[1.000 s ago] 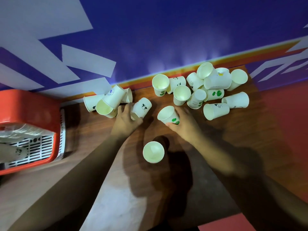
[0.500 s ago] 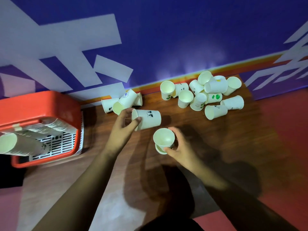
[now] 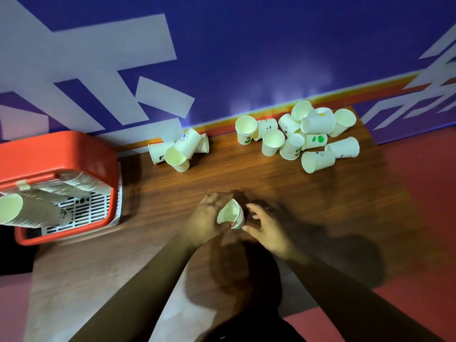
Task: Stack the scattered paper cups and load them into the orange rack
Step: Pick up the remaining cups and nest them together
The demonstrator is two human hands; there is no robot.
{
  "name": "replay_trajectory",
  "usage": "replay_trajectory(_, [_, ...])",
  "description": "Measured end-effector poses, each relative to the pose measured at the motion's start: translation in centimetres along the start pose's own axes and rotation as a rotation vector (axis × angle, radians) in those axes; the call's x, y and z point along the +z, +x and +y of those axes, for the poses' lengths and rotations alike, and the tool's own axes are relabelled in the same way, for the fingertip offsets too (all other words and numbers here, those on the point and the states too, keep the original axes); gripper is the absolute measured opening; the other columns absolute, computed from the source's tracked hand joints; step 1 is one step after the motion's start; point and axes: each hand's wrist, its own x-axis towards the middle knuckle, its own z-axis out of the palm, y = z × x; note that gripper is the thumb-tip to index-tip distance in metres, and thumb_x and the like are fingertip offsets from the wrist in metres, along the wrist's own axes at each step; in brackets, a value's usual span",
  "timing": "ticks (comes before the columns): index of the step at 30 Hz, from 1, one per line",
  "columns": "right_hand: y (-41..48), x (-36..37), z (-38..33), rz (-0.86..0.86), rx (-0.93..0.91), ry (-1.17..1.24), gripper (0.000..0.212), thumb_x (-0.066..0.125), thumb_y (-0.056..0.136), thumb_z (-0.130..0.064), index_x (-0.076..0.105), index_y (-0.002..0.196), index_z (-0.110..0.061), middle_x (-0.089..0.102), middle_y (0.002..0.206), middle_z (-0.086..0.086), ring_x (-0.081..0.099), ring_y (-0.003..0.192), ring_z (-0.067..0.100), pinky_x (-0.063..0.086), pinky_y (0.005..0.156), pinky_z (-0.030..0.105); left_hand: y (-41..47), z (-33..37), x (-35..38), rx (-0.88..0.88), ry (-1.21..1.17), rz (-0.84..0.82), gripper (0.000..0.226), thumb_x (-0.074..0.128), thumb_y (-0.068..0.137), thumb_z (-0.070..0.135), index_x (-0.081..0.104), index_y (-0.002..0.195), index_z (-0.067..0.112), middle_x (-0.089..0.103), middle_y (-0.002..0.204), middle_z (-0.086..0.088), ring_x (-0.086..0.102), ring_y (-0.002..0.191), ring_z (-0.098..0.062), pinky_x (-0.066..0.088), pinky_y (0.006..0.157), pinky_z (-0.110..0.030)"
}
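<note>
Paper cups (image 3: 230, 214), short nest of them, are held above the near middle of the counter (image 3: 246, 178), mouth tilted up and toward us. Motion blur smears the rims; it looks like two or three cups nested, but we cannot count them.

The left hand (image 3: 204, 223) wraps the nest from the left, fingers curled round its wall. The right hand (image 3: 269, 230) sits just beside the nest's base with its fingers spread and loosely bent, gripping nothing. Whether its fingertips touch the cup, we cannot tell.

Change over the last second: both hands were out at the piles, each taking a cup, and a single cup stood alone mid-counter. Half a second ago the left hand carried a panda-print cup on its side while the right hand set its cup over the lone one. Now the hands have drawn in toward the body, the separate cups have become one nest, and the lone cup is gone from the counter.

We judge that one round of stacking is just closing, with the right hand letting go after pushing its cups home.

Still loose:
- a small group (image 3: 179, 150) by the wall, near the rack
- a larger heap (image 3: 303, 137) at the far right, some cups upright, most tipped over

The orange rack (image 3: 61, 154) at the left edge already holds long stacks (image 3: 37, 211) lying on their sides. The new nest is well apart from it, so loading is not yet due and more collecting comes first.
</note>
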Motion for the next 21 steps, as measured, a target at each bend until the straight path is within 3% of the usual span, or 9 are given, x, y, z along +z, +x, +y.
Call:
replay_trajectory(3, [0.5, 0.4, 0.2, -0.025, 0.041, 0.023, 0.06, 0.072, 0.086, -0.028, 0.046, 0.14, -0.03, 0.056, 0.134, -0.011, 0.057, 0.116, 0.005, 0.05, 0.093, 0.027, 0.4, -0.4, 1.0, -0.032, -0.069, -0.016, 0.075, 0.078, 0.084, 0.033, 0.042, 0.149, 0.02, 0.046, 0.148, 0.005, 0.044, 0.136, -0.016, 0.033, 0.108, -0.022])
replay_trajectory(5, [1.0, 0.4, 0.4, -0.051, 0.058, 0.015, 0.056, 0.069, 0.088, -0.022, 0.047, 0.14, -0.025, 0.058, 0.13, -0.01, 0.057, 0.115, 0.004, 0.047, 0.092, 0.022, 0.8, -0.2, 1.2, -0.019, -0.062, -0.007, 0.075, 0.078, 0.084, 0.033, 0.043, 0.149, 0.02, 0.046, 0.148, 0.004, 0.044, 0.136, -0.016, 0.035, 0.112, -0.029])
replay_trajectory(10, [3.1, -1.2, 0.8, -0.085, 0.07, -0.069, 0.05, 0.063, 0.087, -0.005, 0.054, 0.135, -0.015, 0.063, 0.128, 0.003, 0.061, 0.113, 0.013, 0.049, 0.097, 0.029, 1.9, -1.3, -0.2, -0.104, -0.089, -0.038, 0.079, 0.067, 0.082, 0.062, 0.042, 0.148, 0.026, 0.042, 0.146, 0.012, 0.034, 0.143, -0.01, 0.033, 0.118, -0.038])
replay_trajectory(12, [4.5, -2.6, 0.6, -0.054, 0.062, -0.091, 0.047, 0.064, 0.087, -0.003, 0.057, 0.132, -0.014, 0.062, 0.129, 0.001, 0.061, 0.113, 0.014, 0.049, 0.099, 0.033, 2.6, -2.4, -1.9, -0.167, -0.086, 0.072, 0.07, 0.064, 0.085, 0.064, 0.048, 0.142, 0.026, 0.044, 0.143, 0.007, 0.039, 0.14, -0.014, 0.036, 0.115, -0.036])
replay_trajectory(14, [6.1, -4.2, 0.1, -0.002, 0.041, -0.129, 0.043, 0.065, 0.088, -0.01, 0.057, 0.13, -0.017, 0.061, 0.128, -0.002, 0.061, 0.112, 0.014, 0.052, 0.096, 0.034, 3.6, -3.4, -3.8, -0.178, -0.052, 0.265, 0.056, 0.072, 0.087, 0.043, 0.055, 0.133, 0.016, 0.05, 0.134, -0.004, 0.051, 0.124, -0.022, 0.041, 0.105, -0.031])
replay_trajectory(16, [8.1, -5.8, -0.5, 0.067, 0.02, -0.184, 0.04, 0.065, 0.09, -0.017, 0.056, 0.129, -0.019, 0.057, 0.129, -0.001, 0.061, 0.109, 0.014, 0.053, 0.092, 0.033, 5.0, -4.2, -5.8, -0.278, 0.009, 0.407, 0.05, 0.075, 0.086, 0.023, 0.056, 0.13, 0.008, 0.049, 0.135, -0.014, 0.047, 0.126, -0.029, 0.037, 0.104, -0.032])
replay_trajectory(18, [10.1, -7.1, -1.2, 0.147, -0.02, -0.243, 0.04, 0.063, 0.091, -0.019, 0.055, 0.129, -0.016, 0.051, 0.132, 0.002, 0.062, 0.106, 0.016, 0.054, 0.091, 0.034, 6.5, -5.0, -7.4, -0.44, 0.037, 0.47, 0.054, 0.075, 0.086, 0.022, 0.052, 0.132, 0.006, 0.044, 0.137, -0.018, 0.044, 0.128, -0.035, 0.039, 0.105, -0.04])
replay_trajectory(21, [12.9, -8.6, -2.4, 0.265, -0.109, -0.331, 0.042, 0.061, 0.089, -0.018, 0.054, 0.129, -0.008, 0.046, 0.135, 0.01, 0.06, 0.111, 0.026, 0.053, 0.091, 0.041, 8.5, -6.4, -8.3, -0.629, 0.073, 0.42, 0.062, 0.072, 0.088, 0.033, 0.046, 0.139, 0.009, 0.041, 0.137, -0.021, 0.046, 0.125, -0.04, 0.041, 0.106, -0.046])
